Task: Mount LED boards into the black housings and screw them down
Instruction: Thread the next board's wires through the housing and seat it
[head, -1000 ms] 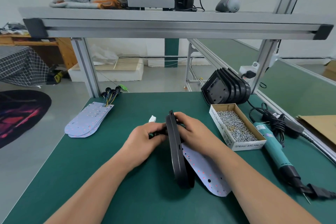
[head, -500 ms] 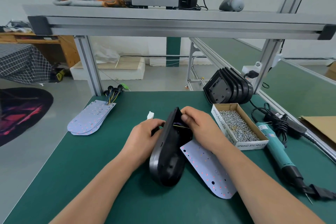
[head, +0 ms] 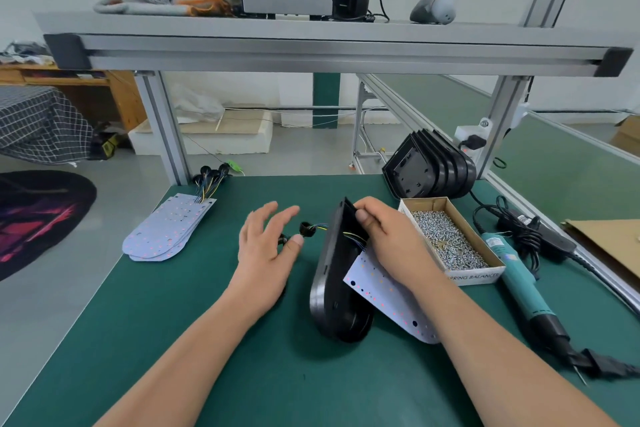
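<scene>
The right hand (head: 388,239) is gripping the top edge of the black housing (head: 332,274), which is standing tilted on the green mat (head: 173,340), touching the LED board (head: 388,302). The left hand (head: 266,253) is hovering just beside it, fingers spread and loose. A screw box (head: 474,277) is sitting near the right hand.

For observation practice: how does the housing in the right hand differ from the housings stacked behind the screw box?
The held housing stands alone on edge, gripped by the right hand; the stacked housings lean together, untouched. Wires pass through the held housing; the stacked housings show none. Both are black.
</scene>
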Available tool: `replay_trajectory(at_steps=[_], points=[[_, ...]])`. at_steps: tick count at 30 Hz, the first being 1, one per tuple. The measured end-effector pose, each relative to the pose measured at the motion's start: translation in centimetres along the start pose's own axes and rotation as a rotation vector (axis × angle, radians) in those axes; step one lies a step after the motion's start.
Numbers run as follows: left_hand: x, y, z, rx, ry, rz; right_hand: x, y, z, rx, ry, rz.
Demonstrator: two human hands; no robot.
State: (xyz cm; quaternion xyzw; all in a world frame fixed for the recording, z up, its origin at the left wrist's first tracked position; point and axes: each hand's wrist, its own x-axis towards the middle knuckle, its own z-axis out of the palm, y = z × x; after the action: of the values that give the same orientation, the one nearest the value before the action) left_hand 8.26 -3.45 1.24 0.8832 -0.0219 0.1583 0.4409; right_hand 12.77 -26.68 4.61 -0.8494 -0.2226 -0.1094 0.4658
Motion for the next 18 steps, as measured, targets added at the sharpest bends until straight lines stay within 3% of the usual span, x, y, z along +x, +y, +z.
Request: replay_trajectory(at_steps=[2, 5, 9, 13, 16, 18], points=[[0.0, 0.0, -0.2, -0.039, 0.048, 0.084, 0.0, 0.0, 0.4, -0.027, 0.006, 0.001], [-0.2, -0.4, 0.0, -0.108, -0.04, 0.184, 0.0, 0.2, 0.6, -0.045, 0.022, 0.025], [-1.2, 0.5, -0.2, -0.308, -0.162, 0.127, 0.0, 0.8, 0.5, -0.148, 0.047, 0.069], [-0.9, 1.2, 0.1, -0.179, -0.31, 0.089, 0.2, 0.8, 0.7, -0.234, 0.057, 0.095], [-0.9, 1.2, 0.4, -0.173, -0.281, 0.042, 0.4, 0.5, -0.6, -0.264, -0.035, 0.129], [-1.1, 1.6, 0.3, -0.137, -0.248, 0.057, 0.4, 0.3, -2.1, -0.412, -0.162, 0.122]])
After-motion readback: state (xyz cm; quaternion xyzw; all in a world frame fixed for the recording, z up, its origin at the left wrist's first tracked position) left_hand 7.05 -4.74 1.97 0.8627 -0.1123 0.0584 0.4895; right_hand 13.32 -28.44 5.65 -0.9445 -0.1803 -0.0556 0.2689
